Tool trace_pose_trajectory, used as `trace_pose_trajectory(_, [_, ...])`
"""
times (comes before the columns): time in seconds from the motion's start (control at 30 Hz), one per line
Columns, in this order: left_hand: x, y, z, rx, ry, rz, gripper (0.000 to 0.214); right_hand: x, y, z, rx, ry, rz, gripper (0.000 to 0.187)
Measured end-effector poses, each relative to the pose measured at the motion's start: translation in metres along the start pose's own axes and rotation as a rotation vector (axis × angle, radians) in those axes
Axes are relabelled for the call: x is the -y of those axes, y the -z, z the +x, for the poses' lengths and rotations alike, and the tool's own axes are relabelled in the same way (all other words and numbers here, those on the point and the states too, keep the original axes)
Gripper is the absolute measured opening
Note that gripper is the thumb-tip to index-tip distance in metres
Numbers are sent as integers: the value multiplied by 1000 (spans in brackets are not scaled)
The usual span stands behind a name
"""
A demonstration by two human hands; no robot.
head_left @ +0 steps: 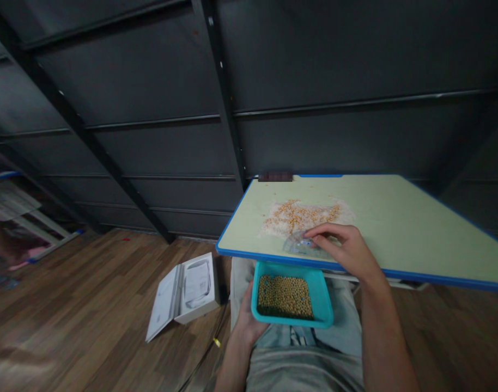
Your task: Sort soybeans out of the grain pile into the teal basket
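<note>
Likely step: sorting a bean pile (302, 215) at the table (416, 218) edge.
Right hand (347, 247) rests beside it, fingers loosely extended over a clear plastic piece (298, 245); left hand (243, 318) grips the tray (325, 299) below the edge.

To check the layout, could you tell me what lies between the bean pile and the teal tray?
Head view: a clear plastic piece under the right hand, then the desk's blue edge above the teal tray.

Dark panelled wall (151, 81), wood floor (69, 305); perhaps shelving (12, 207) left.
</note>
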State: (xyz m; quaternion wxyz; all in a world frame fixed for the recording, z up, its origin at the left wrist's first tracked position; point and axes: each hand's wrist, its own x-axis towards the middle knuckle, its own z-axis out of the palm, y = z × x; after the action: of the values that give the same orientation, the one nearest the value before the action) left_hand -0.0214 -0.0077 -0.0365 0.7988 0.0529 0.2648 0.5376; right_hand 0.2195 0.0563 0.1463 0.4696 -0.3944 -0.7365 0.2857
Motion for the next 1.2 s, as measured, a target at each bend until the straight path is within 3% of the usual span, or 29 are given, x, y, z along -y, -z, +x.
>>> trace_pose_trajectory(0.2, [0, -2, -1, -6, 1, 6, 27, 0, -1, -1, 66, 12, -11, 18])
trace_pose_trajectory(0.37, [0, -1, 0, 18, 9, 15, 23, -6, -5, 3, -41, 2, -83, 22])
trace_pose_trajectory(0.63, [-1, -4, -1, -41, -3, 18, 22, -9, -4, 4, -162, 3, -103, 23])
trace_pose_trajectory(1.0, [-1, -9, -4, -6, 6, 47, 27, -11, -4, 4, -104, 9, -123, 25])
trace_pose_trajectory(1.2, [-1, -6, -3, -1, -2, 12, 25, -12, -4, 4, -152, 4, -113, 23])
